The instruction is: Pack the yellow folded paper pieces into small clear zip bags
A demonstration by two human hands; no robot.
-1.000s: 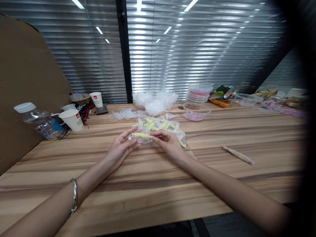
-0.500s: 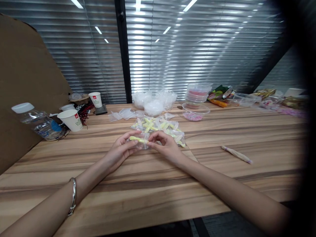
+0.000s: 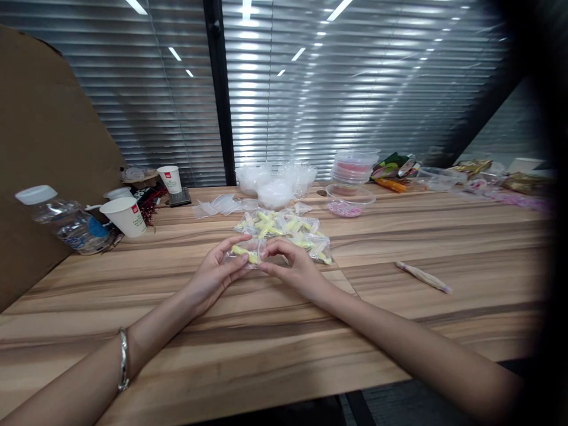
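A small clear bag (image 3: pixel 247 253) with a yellow piece inside is held just above the wooden table (image 3: pixel 266 343). My left hand (image 3: pixel 222 269) grips its left side between thumb and fingers. At the bag's right edge, the thumb and index finger of my right hand (image 3: pixel 295 266) pinch the plastic. Right behind my hands lies a pile of clear bags (image 3: pixel 288 228) with yellow pieces in them. Flat clear bags (image 3: pixel 222 205) are spread farther back on the left.
Crumpled clear plastic (image 3: pixel 275 192) and a round tub with pink bits (image 3: pixel 348 207) stand at the back. Paper cups (image 3: pixel 126 219) and a plastic bottle (image 3: pixel 71 222) are on the left. A pale bundled strand (image 3: pixel 423 277) lies to the right.
The yellow piece sits deeper in the bag, away from its right edge. My right fingertips have shifted slightly left and down along that edge.
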